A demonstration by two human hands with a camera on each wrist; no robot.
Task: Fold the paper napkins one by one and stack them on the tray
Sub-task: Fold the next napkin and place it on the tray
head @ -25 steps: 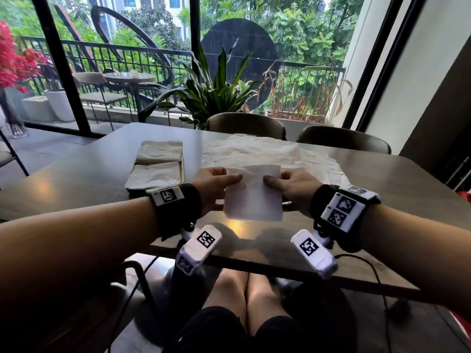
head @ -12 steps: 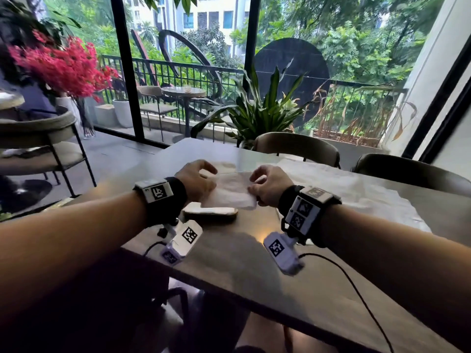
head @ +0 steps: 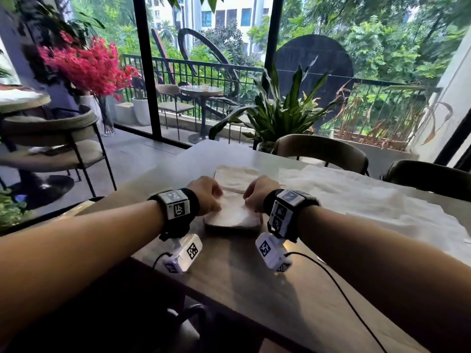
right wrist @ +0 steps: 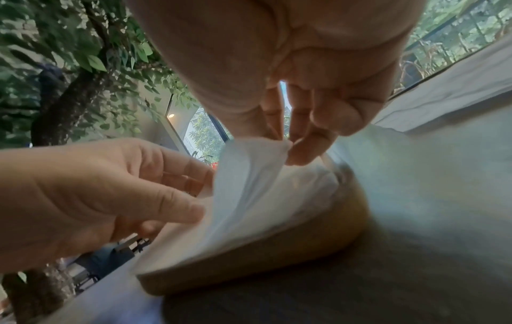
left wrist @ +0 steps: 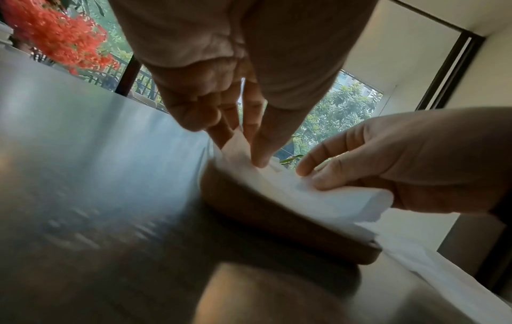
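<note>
A dark wooden tray lies on the table with two stacks of folded white napkins, a far stack and a near one. On top of the near stack lies a folded napkin, still held. My left hand pinches its left edge and my right hand pinches its right corner. In the left wrist view the left hand has its thumb on the napkin above the tray. In the right wrist view the right hand lifts the corner of the napkin over the tray.
A spread pile of unfolded white napkins covers the table to the right of the tray. Two chairs stand at the far side, with a potted plant behind. Bare tabletop lies between me and the tray.
Both hands carried the folded napkin from in front of me leftward to the tray and lowered it onto the near stack. My view turned left.
</note>
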